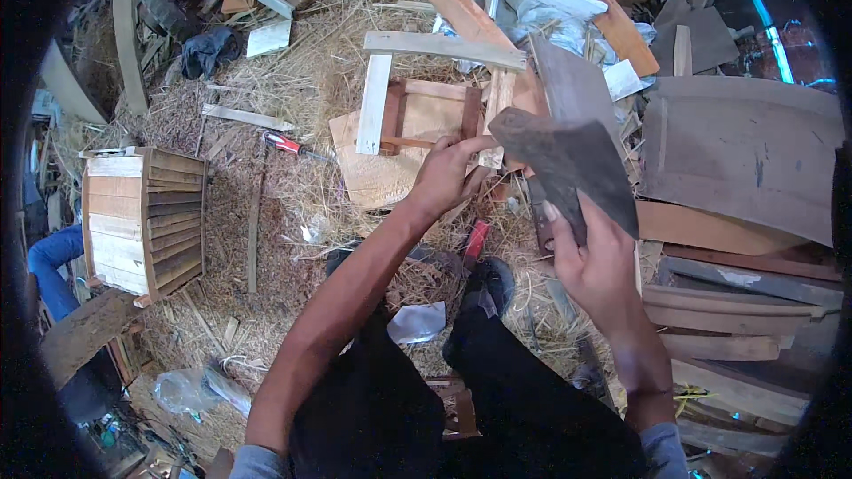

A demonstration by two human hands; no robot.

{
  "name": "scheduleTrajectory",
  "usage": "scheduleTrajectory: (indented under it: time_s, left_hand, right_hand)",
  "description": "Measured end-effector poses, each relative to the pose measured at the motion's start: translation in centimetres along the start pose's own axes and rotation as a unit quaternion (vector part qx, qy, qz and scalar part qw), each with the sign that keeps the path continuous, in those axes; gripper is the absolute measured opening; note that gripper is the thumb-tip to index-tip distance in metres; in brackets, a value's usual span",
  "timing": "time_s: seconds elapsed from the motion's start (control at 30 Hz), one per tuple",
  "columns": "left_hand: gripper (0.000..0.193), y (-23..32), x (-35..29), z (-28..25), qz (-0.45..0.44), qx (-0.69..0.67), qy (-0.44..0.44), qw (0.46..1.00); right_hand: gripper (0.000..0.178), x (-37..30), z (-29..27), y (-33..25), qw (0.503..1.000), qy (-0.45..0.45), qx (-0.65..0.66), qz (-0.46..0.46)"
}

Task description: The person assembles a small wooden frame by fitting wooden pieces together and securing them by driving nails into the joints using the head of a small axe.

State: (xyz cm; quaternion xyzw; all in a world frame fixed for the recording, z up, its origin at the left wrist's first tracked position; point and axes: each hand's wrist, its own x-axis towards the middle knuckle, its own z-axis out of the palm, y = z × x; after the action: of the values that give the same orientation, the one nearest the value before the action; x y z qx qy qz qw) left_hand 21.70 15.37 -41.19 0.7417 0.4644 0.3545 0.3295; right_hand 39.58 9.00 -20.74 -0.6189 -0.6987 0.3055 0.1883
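My left hand (441, 179) closes its fingers at the lower right leg of a small wooden frame (444, 48), made of pale strips around a reddish-brown inner part. The frame rests over a light wooden panel (351, 155) on the straw. In my right hand (599, 270) is a dark, worn flat piece (572, 160), held tilted to the right of the frame. Motion blurs it, so its material is unclear. Left of the frame lies a screwdriver (284, 144) with a red and white handle. A red-handled tool (477, 239) lies near my feet.
A slatted wooden crate (146, 213) stands at left, with a person's blue sleeve or trouser leg (55, 266) beyond it. Stacked boards (728, 310) and a large brown panel (741, 155) fill the right side. Straw, offcuts and a clear plastic bag (185, 390) cover the ground.
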Motion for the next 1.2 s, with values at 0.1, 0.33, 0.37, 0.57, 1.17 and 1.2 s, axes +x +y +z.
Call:
scheduleTrajectory:
  time_s: [0.1, 0.33, 0.37, 0.57, 1.17, 1.2]
  left_hand:
    - [0.041, 0.2, 0.1, -0.1, 0.004, -0.008, 0.006, 1.0]
    - [0.041, 1.1, 0.5, -0.8, -0.025, -0.013, -0.026, 0.999]
    - [0.041, 1.1, 0.6, -0.7, -0.021, -0.016, -0.02, 0.999]
    - [0.041, 1.3, 0.4, -0.6, -0.066, -0.009, -0.066, 0.996]
    - [0.057, 0.0, 0.2, -1.0, -0.003, -0.017, -0.037, 0.999]
    - [0.057, 0.5, 0.3, -1.4, -0.001, -0.015, -0.038, 0.999]
  right_hand:
    - [0.047, 0.4, 1.1, 1.7, 0.987, -0.08, -0.133, 0.036]
    - [0.035, -0.1, 0.0, 1.0, 0.998, 0.03, -0.054, -0.015]
    - [0.034, -0.1, -0.3, 0.3, 0.999, 0.034, -0.002, 0.005]
    - [0.045, 0.5, 0.1, 2.0, 0.981, -0.101, -0.16, 0.038]
    - [0.038, -0.5, -0.2, 0.4, 0.998, 0.009, -0.056, -0.039]
    - [0.04, -0.8, -0.1, 0.6, 0.999, 0.02, -0.036, -0.009]
